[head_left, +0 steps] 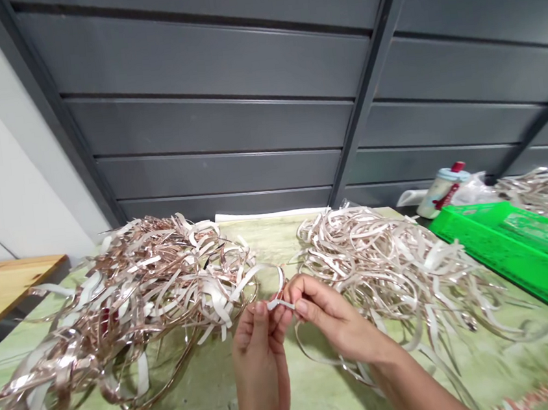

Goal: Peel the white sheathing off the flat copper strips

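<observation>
Between my two hands, just above the table, is a narrow strip (280,304), white on the side facing me. My left hand (259,340) pinches one end between thumb and fingers. The other end is in the pinch of my right hand (322,314). A strip curls up behind my fingertips toward the left pile; where it joins is hidden. To the left lies a big tangled pile of shiny copper and white strips (164,275). On the right, close to my right hand, is a second pile of paler strips (372,253).
A green plastic crate (519,257) stands at the right edge, with a cup with a red cap (443,190) behind it. More strips (547,192) lie at the far right. The table (197,409) has a mottled green top. A wooden surface (8,285) is at left; grey panels rise behind.
</observation>
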Demonstrator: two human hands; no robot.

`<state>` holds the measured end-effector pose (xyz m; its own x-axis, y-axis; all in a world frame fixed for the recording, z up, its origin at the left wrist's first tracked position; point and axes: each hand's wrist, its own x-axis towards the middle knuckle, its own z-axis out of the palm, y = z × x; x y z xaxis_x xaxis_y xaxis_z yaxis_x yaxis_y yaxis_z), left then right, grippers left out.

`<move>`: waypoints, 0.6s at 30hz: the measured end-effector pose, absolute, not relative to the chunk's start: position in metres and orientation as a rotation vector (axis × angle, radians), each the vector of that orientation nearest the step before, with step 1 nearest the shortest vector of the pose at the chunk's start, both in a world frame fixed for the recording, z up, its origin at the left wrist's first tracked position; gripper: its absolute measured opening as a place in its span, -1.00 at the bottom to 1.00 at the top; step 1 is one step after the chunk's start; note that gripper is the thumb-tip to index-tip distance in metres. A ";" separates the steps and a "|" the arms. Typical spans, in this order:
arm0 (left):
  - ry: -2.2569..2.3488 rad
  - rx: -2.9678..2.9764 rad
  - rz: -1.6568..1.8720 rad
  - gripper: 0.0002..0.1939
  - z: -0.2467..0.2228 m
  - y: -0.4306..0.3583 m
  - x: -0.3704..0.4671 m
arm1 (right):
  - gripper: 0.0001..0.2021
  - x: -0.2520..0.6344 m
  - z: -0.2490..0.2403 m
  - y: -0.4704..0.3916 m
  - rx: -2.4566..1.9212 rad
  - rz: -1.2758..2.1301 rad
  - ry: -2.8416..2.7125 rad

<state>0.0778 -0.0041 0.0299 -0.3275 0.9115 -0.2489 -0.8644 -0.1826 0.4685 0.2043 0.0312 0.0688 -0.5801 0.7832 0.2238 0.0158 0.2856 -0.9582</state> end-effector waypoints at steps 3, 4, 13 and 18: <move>0.641 0.093 1.814 -0.70 0.030 -0.004 0.078 | -0.82 0.205 0.069 0.032 -0.704 1.373 -1.849; 0.641 0.092 1.817 -0.70 0.030 -0.003 0.078 | -0.82 0.205 0.069 0.032 -0.701 1.376 -1.844; 0.629 0.066 1.816 -0.73 0.027 -0.003 0.077 | -0.83 0.206 0.071 0.032 -0.653 1.447 -1.775; 0.619 0.060 1.811 -0.80 0.025 -0.002 0.077 | -0.83 0.207 0.074 0.030 -0.646 1.476 -1.758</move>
